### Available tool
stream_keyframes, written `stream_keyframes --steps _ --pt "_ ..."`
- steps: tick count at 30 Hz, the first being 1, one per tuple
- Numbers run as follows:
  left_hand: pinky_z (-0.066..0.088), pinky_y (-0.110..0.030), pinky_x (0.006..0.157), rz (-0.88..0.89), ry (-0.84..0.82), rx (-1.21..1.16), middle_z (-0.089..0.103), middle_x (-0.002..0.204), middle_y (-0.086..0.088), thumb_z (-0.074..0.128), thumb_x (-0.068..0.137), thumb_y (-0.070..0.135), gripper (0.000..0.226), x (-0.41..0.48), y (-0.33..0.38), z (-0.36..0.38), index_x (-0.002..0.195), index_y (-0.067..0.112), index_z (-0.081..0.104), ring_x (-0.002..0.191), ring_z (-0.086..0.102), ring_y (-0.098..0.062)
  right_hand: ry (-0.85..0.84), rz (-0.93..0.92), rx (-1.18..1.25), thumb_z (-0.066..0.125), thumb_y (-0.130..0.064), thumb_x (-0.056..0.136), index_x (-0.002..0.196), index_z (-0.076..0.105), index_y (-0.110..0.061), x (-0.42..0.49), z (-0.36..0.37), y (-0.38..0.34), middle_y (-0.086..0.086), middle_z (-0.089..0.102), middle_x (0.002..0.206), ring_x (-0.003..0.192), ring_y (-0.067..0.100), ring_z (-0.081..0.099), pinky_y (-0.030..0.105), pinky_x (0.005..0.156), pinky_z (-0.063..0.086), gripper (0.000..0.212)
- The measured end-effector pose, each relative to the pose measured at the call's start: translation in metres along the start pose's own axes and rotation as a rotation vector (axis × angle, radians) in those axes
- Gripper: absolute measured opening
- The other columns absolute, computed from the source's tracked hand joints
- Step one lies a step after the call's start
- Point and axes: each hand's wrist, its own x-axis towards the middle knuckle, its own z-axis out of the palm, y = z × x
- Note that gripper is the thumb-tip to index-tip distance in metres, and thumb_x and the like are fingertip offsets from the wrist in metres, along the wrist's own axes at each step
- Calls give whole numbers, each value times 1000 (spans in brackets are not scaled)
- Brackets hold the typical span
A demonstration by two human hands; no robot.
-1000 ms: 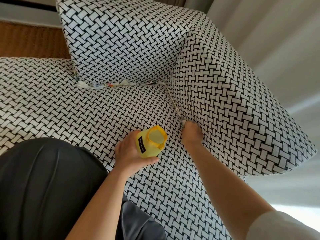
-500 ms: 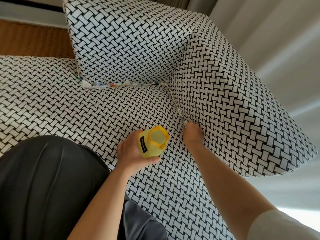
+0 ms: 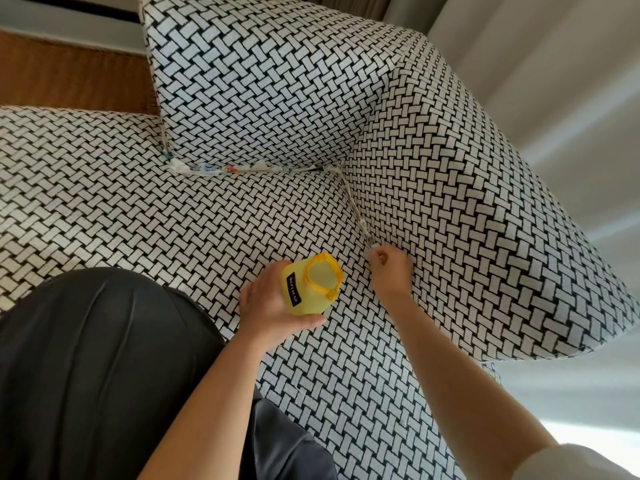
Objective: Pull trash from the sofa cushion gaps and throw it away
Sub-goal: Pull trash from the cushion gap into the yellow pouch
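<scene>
I see the trash (image 3: 221, 168) as a thin line of crumpled white wrappers with flecks of red, blue and green. It is wedged in the gap between the seat cushion (image 3: 138, 220) and the back cushion (image 3: 259, 81) of the black-and-white basket-weave fabric sofa (image 3: 346, 393), just above the centre of the frame. More pale scraps (image 3: 358, 216) run down the gap where the seat meets the big side cushion (image 3: 467, 202), right of centre.

At the lower end of that side gap the right hand (image 3: 391, 271) reaches in from the lower right with the forearm stretched out. Its fingers (image 3: 381, 258) are curled tight and pinch a small white scrap (image 3: 374, 244) right at the seam.

The left hand (image 3: 266, 306) sits just left of it, near the middle of the frame, above the seat. Its fingers wrap a translucent yellow plastic container (image 3: 311, 289), thumb under the body, with the open mouth tipped towards the camera.

A black label (image 3: 293, 289) runs down the container's side with white capital lettering, but it is too blurred for me to read.

Dark trousers (image 3: 104, 358) fill the lower left, and a white sleeve (image 3: 571, 462) shows at the lower right corner.
</scene>
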Motion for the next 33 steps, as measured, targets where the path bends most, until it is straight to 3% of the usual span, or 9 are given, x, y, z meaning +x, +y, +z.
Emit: stream_keyframes --steps 3,8,12,14,18,21,26,29,33 --pt "13 -45 112 16 8 9 43 131 11 80 48 60 99 -1 0 -1 131 30 34 126 37 -16 -48 10 236 55 -22 91 84 64 -12 -19 -13 -7 -8 51 61 50 5 38 17 48 34 15" --pt "14 -43 110 9 -15 27 44 128 12 78 49 60 96 -5 11 -6 130 31 33 123 38 -14 -241 -32 584 61 -20 87 85 68 -10 -53 -26 -27 -5 61 70 51 0 47 15 56 40 12" --pt "30 -44 103 -12 -35 23 49 116 13 74 42 64 94 -16 14 -7 123 32 38 112 45 -13 -293 -215 496 59 -16 88 80 67 -14 -76 -20 -38 -4 66 75 67 8 57 20 66 48 11" --pt "36 -43 99 -4 -37 23 50 115 11 75 42 64 94 -20 15 -7 122 30 40 107 45 -11 -235 -231 499 53 -15 91 87 67 -17 -84 -13 -33 -5 65 75 65 8 53 20 61 46 14" --pt "33 -45 104 32 -14 22 48 122 7 84 48 53 98 -25 19 -5 129 23 39 115 45 -16 -6 -8 459 48 -14 94 103 61 -12 -92 -6 1 -8 57 69 56 7 47 11 49 38 17" --pt "30 -43 106 20 -33 7 44 112 14 85 53 44 89 -27 22 -7 127 23 39 106 40 -9 14 107 306 51 -16 93 114 55 -9 -89 1 30 -14 49 66 52 2 46 15 47 41 23" --pt "31 -43 105 -11 -42 1 42 107 15 85 54 42 85 -27 23 -8 124 25 39 103 38 -8 14 200 207 50 -20 93 116 53 -12 -64 9 38 5 61 86 55 4 43 14 43 29 25" --pt "31 -42 104 0 -37 -6 42 107 15 85 54 42 85 -27 22 -9 124 25 39 103 38 -7 27 238 191 49 -18 93 114 52 -14 -50 7 32 0 59 88 58 6 49 19 44 38 21" --pt "34 -42 101 0 -28 -14 47 106 16 85 51 46 82 -24 18 -6 119 28 42 102 42 -8 6 298 125 49 -16 94 105 57 -13 -35 5 32 -1 61 85 70 18 62 36 64 57 15"
